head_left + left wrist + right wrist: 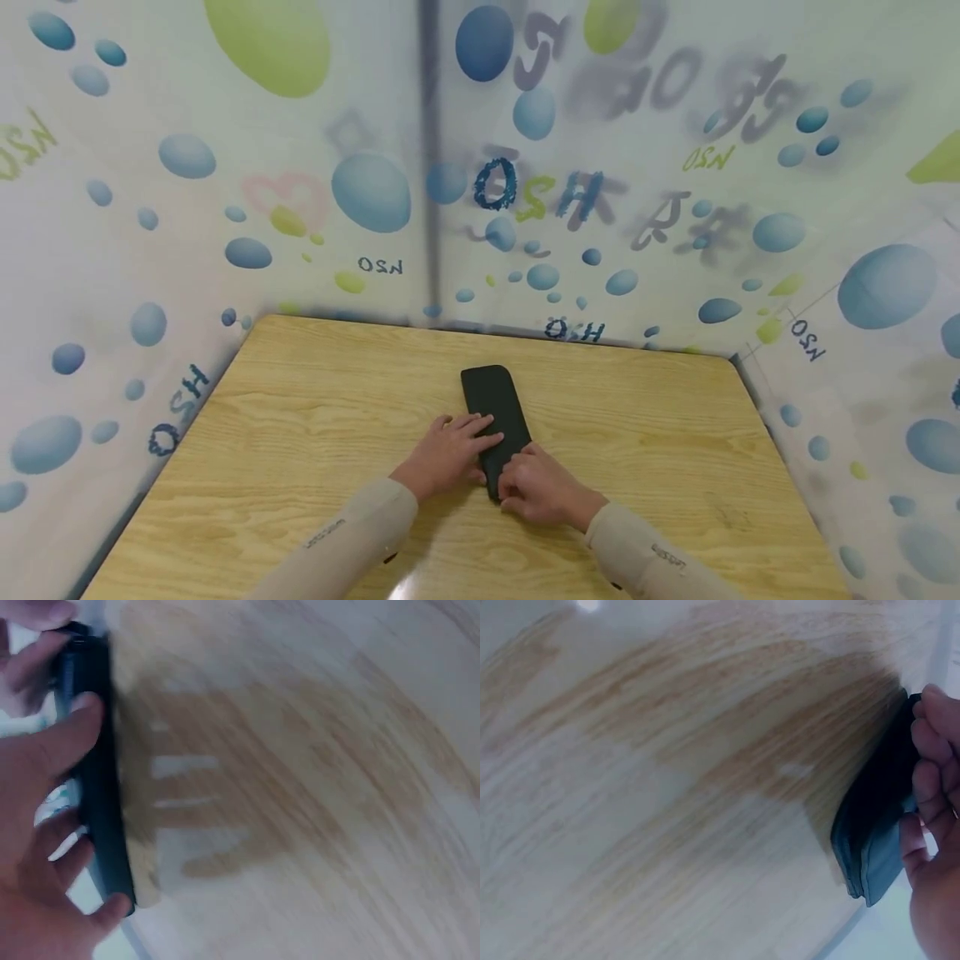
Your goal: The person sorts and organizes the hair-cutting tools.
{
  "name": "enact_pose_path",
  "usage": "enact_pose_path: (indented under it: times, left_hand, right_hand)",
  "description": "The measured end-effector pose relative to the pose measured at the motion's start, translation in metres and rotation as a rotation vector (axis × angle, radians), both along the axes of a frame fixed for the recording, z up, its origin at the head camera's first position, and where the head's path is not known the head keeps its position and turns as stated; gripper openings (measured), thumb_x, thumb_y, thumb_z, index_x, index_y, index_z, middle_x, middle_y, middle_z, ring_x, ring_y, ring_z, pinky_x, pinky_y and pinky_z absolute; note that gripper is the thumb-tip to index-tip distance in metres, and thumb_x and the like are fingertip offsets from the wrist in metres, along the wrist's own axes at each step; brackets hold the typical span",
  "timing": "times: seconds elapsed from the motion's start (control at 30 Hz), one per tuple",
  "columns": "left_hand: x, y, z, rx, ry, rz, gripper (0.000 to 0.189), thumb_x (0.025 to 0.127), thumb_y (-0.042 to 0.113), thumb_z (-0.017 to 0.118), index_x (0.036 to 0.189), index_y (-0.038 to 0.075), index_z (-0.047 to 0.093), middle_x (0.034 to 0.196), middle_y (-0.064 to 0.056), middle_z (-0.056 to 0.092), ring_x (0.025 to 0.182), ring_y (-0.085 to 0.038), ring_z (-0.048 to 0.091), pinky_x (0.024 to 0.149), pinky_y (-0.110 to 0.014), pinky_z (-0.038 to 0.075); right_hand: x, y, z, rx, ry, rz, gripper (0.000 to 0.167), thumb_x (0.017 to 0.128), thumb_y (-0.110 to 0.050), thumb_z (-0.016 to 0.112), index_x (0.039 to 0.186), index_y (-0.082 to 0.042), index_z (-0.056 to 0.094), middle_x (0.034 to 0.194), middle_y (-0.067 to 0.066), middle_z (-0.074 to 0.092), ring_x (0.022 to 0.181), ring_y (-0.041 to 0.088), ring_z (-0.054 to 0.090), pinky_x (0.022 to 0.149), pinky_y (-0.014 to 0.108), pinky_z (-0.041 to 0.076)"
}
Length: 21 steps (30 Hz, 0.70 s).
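A long, flat black case [497, 400] lies slanted on the wooden table, one far corner rounded. My left hand [450, 454] rests across its left side with fingers spread over the top; in the left wrist view the thumb [88, 712] presses the side edge. At the near end, my right hand [542, 485] has its fingers curled and pinches the case's edge or a small part there, hidden by the fingers. The right wrist view shows the case [885, 787] with two layers along its edge, and the right hand's fingertips [928, 776] against it.
The light wooden table [315, 392] spreads out around the case on all sides. Behind and beside it stand pale walls [300, 142] printed with blue and green drops and lettering, close to the table's far and side edges.
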<state>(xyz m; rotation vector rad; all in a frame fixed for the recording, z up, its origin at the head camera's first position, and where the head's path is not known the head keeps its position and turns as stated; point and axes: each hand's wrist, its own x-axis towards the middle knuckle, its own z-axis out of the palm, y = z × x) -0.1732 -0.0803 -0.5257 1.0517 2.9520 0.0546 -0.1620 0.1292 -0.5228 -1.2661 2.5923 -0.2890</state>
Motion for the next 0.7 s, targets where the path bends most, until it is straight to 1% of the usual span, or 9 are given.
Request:
enact_pose_path:
  times: [0.1,0.17,0.37,0.47,0.53,0.6,0.63,0.7]
  left_hand:
    - [0.002,0.005,0.002,0.037,-0.07,0.043,0.046,0.094,0.034,0.062,0.139,0.03,0.054,0.153,-0.001,0.044,0.14,-0.023,0.043,0.105,-0.053,0.041]
    - [0.003,0.009,0.003,0.05,-0.077,0.068,0.043,0.094,0.025,0.059,0.137,0.029,0.057,0.151,-0.002,0.046,0.138,-0.024,0.045,0.105,-0.054,0.042]
    - [0.004,0.018,0.003,0.066,-0.077,0.136,0.037,0.095,0.02,0.057,0.131,0.025,0.062,0.147,-0.003,0.051,0.135,-0.025,0.048,0.103,-0.051,0.044]
    - [0.004,0.022,0.002,0.059,-0.069,0.167,0.036,0.094,0.02,0.058,0.129,0.025,0.063,0.145,-0.003,0.053,0.134,-0.025,0.05,0.102,-0.051,0.045]
    - [0.004,0.026,0.002,0.052,-0.056,0.188,0.034,0.094,0.024,0.059,0.128,0.025,0.063,0.143,-0.003,0.054,0.132,-0.026,0.051,0.101,-0.051,0.046]
    - [0.005,0.031,0.002,0.043,-0.04,0.21,0.035,0.095,0.032,0.059,0.129,0.025,0.061,0.142,-0.004,0.055,0.131,-0.026,0.052,0.098,-0.052,0.048]
    - [0.006,0.034,0.001,0.039,-0.037,0.221,0.037,0.096,0.037,0.057,0.131,0.025,0.059,0.141,-0.005,0.055,0.131,-0.027,0.052,0.097,-0.052,0.048]
    - [0.008,0.041,-0.002,0.017,-0.007,0.244,0.043,0.097,0.047,0.053,0.135,0.027,0.055,0.14,-0.007,0.055,0.13,-0.029,0.051,0.094,-0.053,0.049]
  right_hand:
    - [0.0,0.003,0.0,0.005,-0.002,0.003,0.01,0.089,-0.035,0.07,0.081,-0.028,0.068,0.073,-0.02,0.057,0.073,-0.002,0.049,0.087,0.031,0.041]
    - [0.0,0.005,0.001,-0.003,-0.009,0.003,0.009,0.089,-0.035,0.069,0.083,-0.029,0.069,0.075,-0.02,0.058,0.074,-0.002,0.049,0.087,0.031,0.042]
    - [-0.001,0.015,0.002,-0.053,0.015,0.014,0.007,0.09,-0.031,0.068,0.085,-0.027,0.072,0.078,-0.019,0.063,0.076,-0.001,0.053,0.084,0.03,0.042]
    - [-0.001,0.021,0.003,-0.082,0.034,0.02,0.007,0.089,-0.029,0.069,0.084,-0.026,0.073,0.078,-0.017,0.064,0.076,-0.001,0.055,0.082,0.029,0.042]
    - [-0.003,0.025,0.004,-0.092,0.037,0.011,0.007,0.09,-0.028,0.068,0.084,-0.026,0.072,0.077,-0.018,0.064,0.075,-0.002,0.056,0.083,0.03,0.043]
    - [-0.005,0.03,0.005,-0.096,0.025,-0.01,0.008,0.09,-0.027,0.069,0.083,-0.026,0.072,0.077,-0.017,0.064,0.075,-0.002,0.057,0.085,0.032,0.045]
    - [-0.006,0.032,0.005,-0.095,0.021,-0.023,0.008,0.09,-0.026,0.069,0.083,-0.026,0.072,0.078,-0.018,0.064,0.075,-0.003,0.057,0.086,0.034,0.046]
    - [-0.009,0.038,0.005,-0.095,0.021,-0.047,0.008,0.09,-0.026,0.069,0.083,-0.027,0.072,0.079,-0.018,0.065,0.076,-0.003,0.058,0.087,0.036,0.047]
